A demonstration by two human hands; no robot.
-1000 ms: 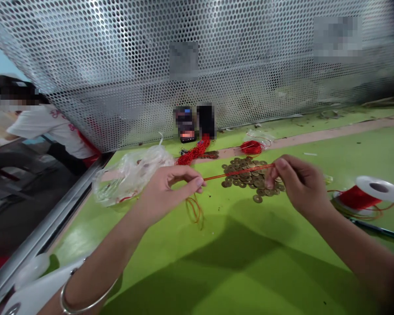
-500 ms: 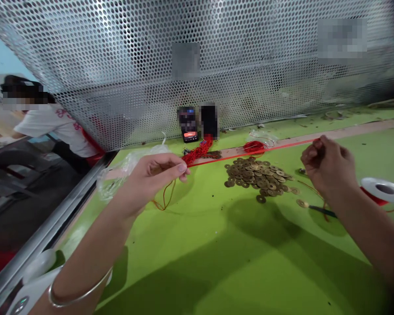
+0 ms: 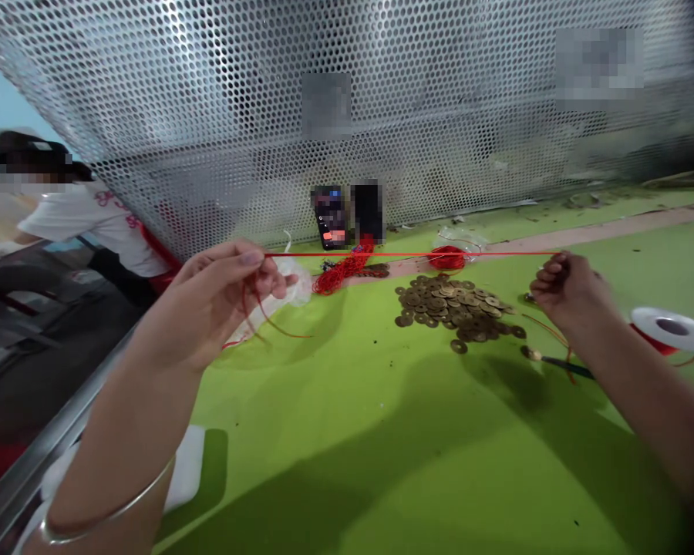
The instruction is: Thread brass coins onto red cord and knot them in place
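A red cord [image 3: 405, 253] runs taut and nearly level between my two hands, above the green table [image 3: 347, 432]. My left hand [image 3: 225, 285] pinches one end between thumb and forefinger, and loose tails of cord hang below its fingers. The other end is gripped by my right hand [image 3: 572, 289], its fingers curled closed. Below the cord lies a heap of brass coins [image 3: 451, 304] with holes in the middle. Behind the heap sits a small coil of red cord [image 3: 446, 258]. A bundle of knotted red cords [image 3: 347, 270] lies left of the coins.
Two phones [image 3: 329, 220] lean against the perforated metal screen [image 3: 237, 100]. Near my right forearm are a white spool [image 3: 674, 330] with red cord and a dark-handled tool [image 3: 567, 366]. Clear plastic [image 3: 294, 281] lies behind my left hand. A person [image 3: 86, 208] sits beyond the table's left edge.
My left hand has moved left and slightly up, so the stretch of cord between my hands is longer and level. My right hand has barely moved.
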